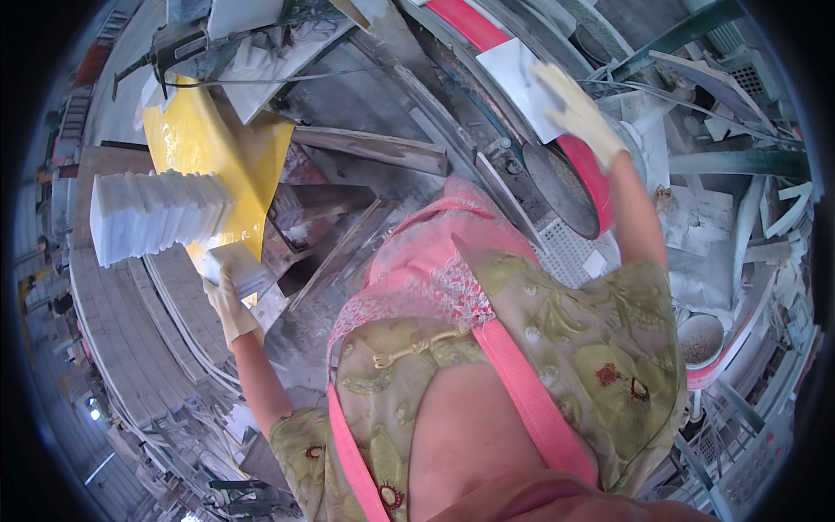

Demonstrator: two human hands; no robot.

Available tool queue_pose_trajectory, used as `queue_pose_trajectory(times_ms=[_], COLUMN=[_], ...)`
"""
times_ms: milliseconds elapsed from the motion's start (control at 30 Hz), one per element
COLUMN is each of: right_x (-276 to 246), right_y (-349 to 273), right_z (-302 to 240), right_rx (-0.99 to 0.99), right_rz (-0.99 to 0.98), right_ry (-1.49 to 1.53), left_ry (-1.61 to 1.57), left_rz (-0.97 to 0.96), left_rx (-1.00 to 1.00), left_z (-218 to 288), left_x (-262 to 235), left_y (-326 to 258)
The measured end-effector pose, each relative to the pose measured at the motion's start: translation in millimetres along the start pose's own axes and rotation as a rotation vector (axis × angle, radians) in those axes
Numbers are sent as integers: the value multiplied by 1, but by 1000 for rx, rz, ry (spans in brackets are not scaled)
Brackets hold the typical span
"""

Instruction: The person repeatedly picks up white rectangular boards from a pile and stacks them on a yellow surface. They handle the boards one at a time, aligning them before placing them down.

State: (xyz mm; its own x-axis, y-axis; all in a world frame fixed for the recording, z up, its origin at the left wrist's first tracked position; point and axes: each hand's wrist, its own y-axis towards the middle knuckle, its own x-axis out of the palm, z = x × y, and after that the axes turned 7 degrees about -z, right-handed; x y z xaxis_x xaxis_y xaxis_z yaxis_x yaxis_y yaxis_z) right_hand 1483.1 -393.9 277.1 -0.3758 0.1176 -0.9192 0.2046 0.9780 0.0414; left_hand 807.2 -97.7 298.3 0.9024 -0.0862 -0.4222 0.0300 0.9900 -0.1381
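Note:
My left hand (226, 304), in a pale glove, is closed on a white tile block (235, 270) at the near end of a yellow sheet (209, 130). Whether this is one thick tile or a few together, I cannot tell. Beside it, a leaning row of several white tiles (156, 213) rests over the sheet and wooden boards. To the upper right, my right hand (578, 113), also gloved, grips the right edge of a flat white tile (520, 85). That tile lies over a red belt (474, 22), and my fingers are slightly blurred.
A dusty round wheel (561, 187) sits within the belt's curve. Wooden beams (374, 148) lie between the two sides. Broken slabs (700, 217) and metal bars crowd the right, where a bucket (700, 339) stands. A perforated white crate (565, 248) is near the wheel.

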Motion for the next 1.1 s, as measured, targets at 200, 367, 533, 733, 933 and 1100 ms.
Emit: queue_pose_trajectory(times_ms=[200, 367, 533, 733, 933, 1100], right_x=[24, 41, 17, 27, 45, 15], right_y=[-41, -24, -4, 38, 58, 77], right_z=[-43, -36, -22, -23, -15, -32], right_rx=[26, 103, 7, 6, 6, 258], right_rz=[30, 160, 291, -11, 82, -112], right_ry=[-462, -620, -611, -769, -870, -493], left_ry=[-56, -6, -56, 25, 55, -60], left_rz=[-28, -21, -18, 8, 76, -42], left_rx=[-15, -36, -55, 10, -20, 34], left_z=[2, 12, 15, 5, 6, 23], left_x=[1, 3, 7, 3, 3, 11], left_y=[-2, -9, -13, -6, -7, -19])
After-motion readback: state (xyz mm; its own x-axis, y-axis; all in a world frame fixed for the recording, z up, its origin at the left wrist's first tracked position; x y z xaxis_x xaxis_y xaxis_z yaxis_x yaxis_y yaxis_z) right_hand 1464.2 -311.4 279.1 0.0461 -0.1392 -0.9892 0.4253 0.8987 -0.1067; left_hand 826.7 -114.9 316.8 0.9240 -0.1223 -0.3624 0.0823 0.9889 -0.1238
